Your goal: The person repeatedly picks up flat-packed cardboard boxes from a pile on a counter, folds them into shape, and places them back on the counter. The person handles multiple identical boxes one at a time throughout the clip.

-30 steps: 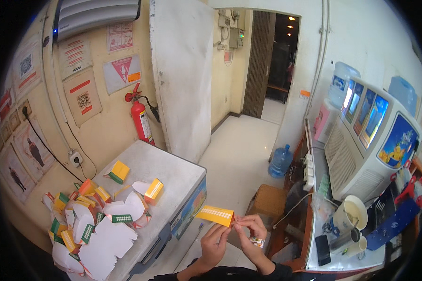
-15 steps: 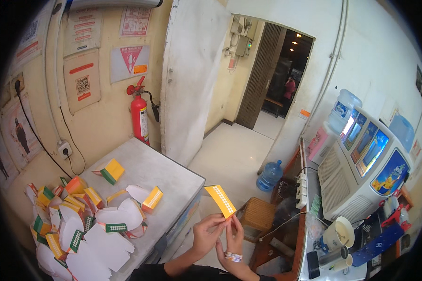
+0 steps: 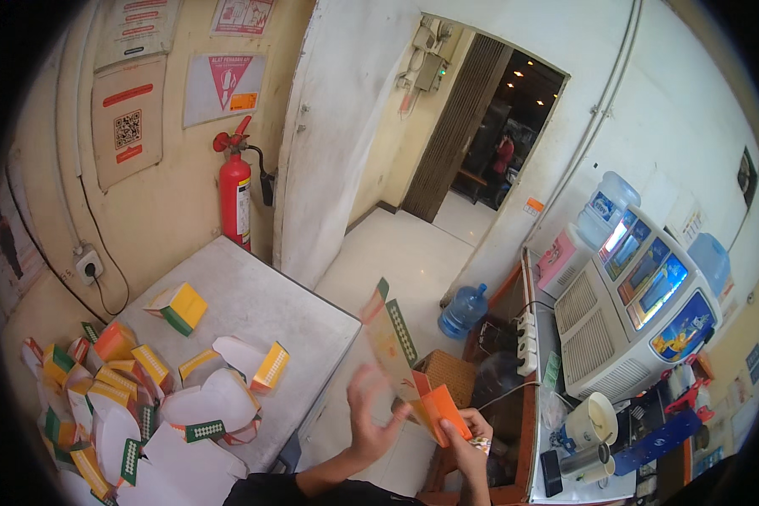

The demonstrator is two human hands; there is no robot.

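My right hand [image 3: 468, 440] grips a printed paper food carton [image 3: 399, 333] by its orange end, fingers and thumb closed on it. The carton is partly unfolded; its long patterned side with a green strip stands up and away, slightly smeared by motion. Just left of it is my left hand [image 3: 371, 422], fingers apart and blurred, holding nothing that shows. On the table at left lies a heap of folded cartons [image 3: 211, 396] in white, yellow, green and orange. One yellow and green carton [image 3: 180, 308] sits apart, behind the heap. White flat card [image 3: 177, 468] lies at the table's near side.
The grey-white table [image 3: 253, 291] ends left of my hands. A fire extinguisher [image 3: 236, 198] hangs behind it. A woven stool [image 3: 447, 371] and a blue water bottle [image 3: 464, 310] stand on the floor. The right counter bears a drink dispenser [image 3: 599, 312], cups and a phone [image 3: 551, 472].
The carton has turned and opened out from a compact folded shape. My left hand has let go and moved apart; my right hand has shifted right with the carton. The view has tilted slightly.
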